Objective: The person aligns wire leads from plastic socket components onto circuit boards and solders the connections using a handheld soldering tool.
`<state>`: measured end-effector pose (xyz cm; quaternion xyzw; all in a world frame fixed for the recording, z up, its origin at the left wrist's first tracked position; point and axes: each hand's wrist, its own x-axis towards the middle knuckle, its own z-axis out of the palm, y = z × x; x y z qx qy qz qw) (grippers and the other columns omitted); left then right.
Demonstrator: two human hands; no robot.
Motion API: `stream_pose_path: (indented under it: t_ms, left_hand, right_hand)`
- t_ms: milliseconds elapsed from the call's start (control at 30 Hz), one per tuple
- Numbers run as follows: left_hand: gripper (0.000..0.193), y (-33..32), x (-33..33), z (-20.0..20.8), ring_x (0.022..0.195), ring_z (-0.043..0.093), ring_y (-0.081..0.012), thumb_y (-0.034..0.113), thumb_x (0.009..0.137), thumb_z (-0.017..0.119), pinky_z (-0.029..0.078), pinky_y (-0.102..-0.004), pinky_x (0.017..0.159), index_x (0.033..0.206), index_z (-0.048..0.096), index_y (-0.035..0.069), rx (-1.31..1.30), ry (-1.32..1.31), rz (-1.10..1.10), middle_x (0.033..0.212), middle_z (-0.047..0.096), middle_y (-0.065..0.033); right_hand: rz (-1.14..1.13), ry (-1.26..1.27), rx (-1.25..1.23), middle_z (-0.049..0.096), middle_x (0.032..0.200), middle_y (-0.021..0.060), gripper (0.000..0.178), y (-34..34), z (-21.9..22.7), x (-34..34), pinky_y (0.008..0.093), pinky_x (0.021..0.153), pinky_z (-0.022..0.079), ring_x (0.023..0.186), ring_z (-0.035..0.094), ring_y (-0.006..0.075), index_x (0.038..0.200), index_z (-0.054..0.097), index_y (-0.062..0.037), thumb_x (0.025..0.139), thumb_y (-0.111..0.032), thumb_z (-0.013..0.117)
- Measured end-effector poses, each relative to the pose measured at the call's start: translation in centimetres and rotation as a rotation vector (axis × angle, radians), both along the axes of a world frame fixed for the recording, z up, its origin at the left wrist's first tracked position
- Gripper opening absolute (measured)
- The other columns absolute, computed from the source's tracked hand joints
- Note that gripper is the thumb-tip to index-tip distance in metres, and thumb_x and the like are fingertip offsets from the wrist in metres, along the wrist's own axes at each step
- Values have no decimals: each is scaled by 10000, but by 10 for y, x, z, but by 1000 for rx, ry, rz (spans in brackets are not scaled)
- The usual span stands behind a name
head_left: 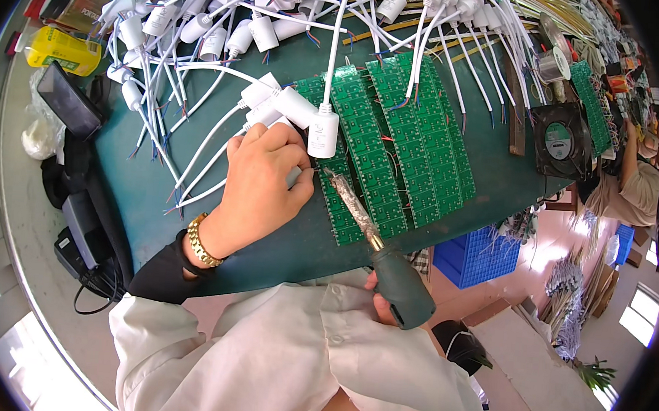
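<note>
My left hand (263, 174) is closed over the near left edge of the green circuit boards (385, 125). Its thumb and forefinger pinch what looks like a thin wire (317, 169), small and partly hidden. In my right hand (380, 304), mostly behind the handle, is a soldering iron (397, 283) with a dark grip and a scorched metal shaft. The iron's tip meets the board close to my left fingertips. White lamp holders (323, 132) with cables lie on the boards just beyond my left hand.
A tangled pile of white corded lamp holders (211, 41) covers the table's far side. At the right stand a fan (562, 141) and a solder spool (555, 66). A phone (69, 99) and yellow bottle (64, 51) are at the left. A blue crate (477, 258) stands below the table edge.
</note>
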<state>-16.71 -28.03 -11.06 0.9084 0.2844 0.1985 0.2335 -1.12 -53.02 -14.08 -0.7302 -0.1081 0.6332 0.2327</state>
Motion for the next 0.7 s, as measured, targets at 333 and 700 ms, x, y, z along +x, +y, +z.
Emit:
stream_pose_path:
  t_ms: [333,700]
  left_hand:
    - [110,1,0,0,838,514,-245,46,667,720,338,-383,727,736,644,88,0,14,-6,898,580,-8]
    - [116,1,0,-1,822,502,-238,43,664,727,337,-397,747,722,635,84,-17,2,-4,898,577,-2]
  right_hand:
    - [-547,631,-169,632,992,84,193,-18,-3,7,239,762,491,903,595,145,1096,613,-33,914,-97,590]
    - [140,-221,753,620,965,118,505,-53,-34,1,365,762,510,848,634,200,1169,523,-19,863,-397,662]
